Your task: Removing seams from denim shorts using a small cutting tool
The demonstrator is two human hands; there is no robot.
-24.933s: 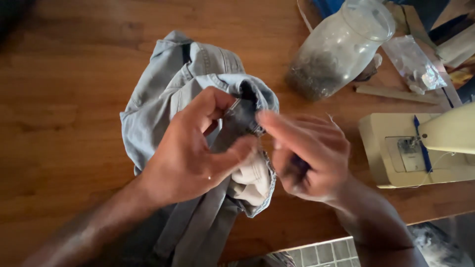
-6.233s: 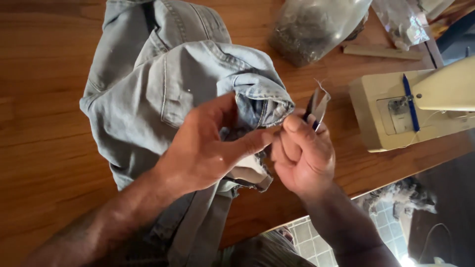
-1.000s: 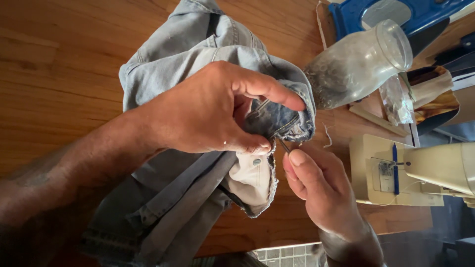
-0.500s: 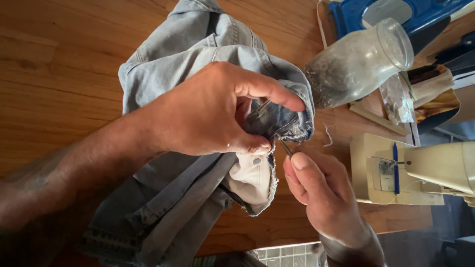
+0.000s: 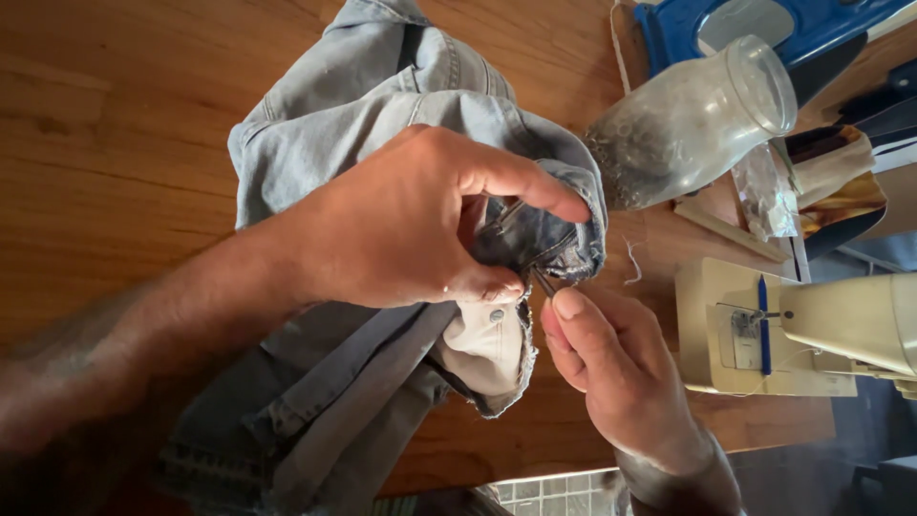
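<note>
A pair of light blue jeans (image 5: 382,115) lies bunched on the wooden table (image 5: 105,124), with a pale inner pocket lining (image 5: 482,349) turned out. My left hand (image 5: 411,220) pinches a darker folded part of the denim (image 5: 544,244) between thumb and fingers. My right hand (image 5: 611,368) sits just below and right of it, fingers closed on a small thin metal tool (image 5: 544,283) whose tip touches the denim at my left thumb. Most of the tool is hidden inside my hand.
A glass jar (image 5: 688,119) with dark bits inside stands at the upper right, beside a blue object (image 5: 764,29) and a small clear bag (image 5: 764,191). A cream sewing machine (image 5: 812,325) sits at the right edge. A tiled floor (image 5: 544,492) shows below the table edge.
In the last second my right hand has crept slightly up toward the denim, bringing the tool tip against the fold. My left hand keeps its pinch on the fabric.
</note>
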